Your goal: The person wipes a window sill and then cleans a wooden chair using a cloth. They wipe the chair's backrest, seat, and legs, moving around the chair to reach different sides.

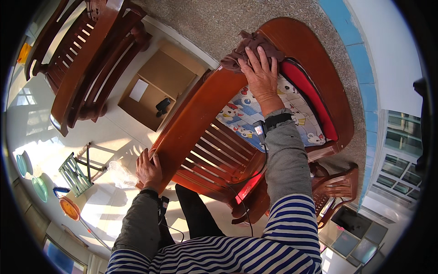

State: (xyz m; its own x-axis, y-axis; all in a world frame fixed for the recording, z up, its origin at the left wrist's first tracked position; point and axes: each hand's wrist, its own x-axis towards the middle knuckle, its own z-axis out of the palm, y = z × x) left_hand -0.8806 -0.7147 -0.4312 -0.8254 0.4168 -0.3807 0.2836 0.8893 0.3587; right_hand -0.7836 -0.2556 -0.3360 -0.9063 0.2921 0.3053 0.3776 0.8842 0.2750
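Note:
My right hand (260, 77) lies spread on a bunched brown cloth (251, 48), pressing it on the far end of the polished reddish wooden armrest (198, 120), where it meets the curved back rail (308, 44) of a wooden bench or chair. My left hand (149, 171) rests on the near end of the same armrest, its fingers over the outer edge, with no cloth in it. Below the armrest are the slatted side (219, 147) and a quilted cushion (243, 132) with a cartoon animal print. A red pad (309, 99) stands along the back.
Another wooden chair (85, 65) stands upper left, beside an open cardboard box (167, 73). A folding stool (77, 174), a plastic bag (119, 174) and several basins (70, 207) are on the left floor. Cables (243, 202) hang from my wrists. A further carved chair (337, 191) stands at right.

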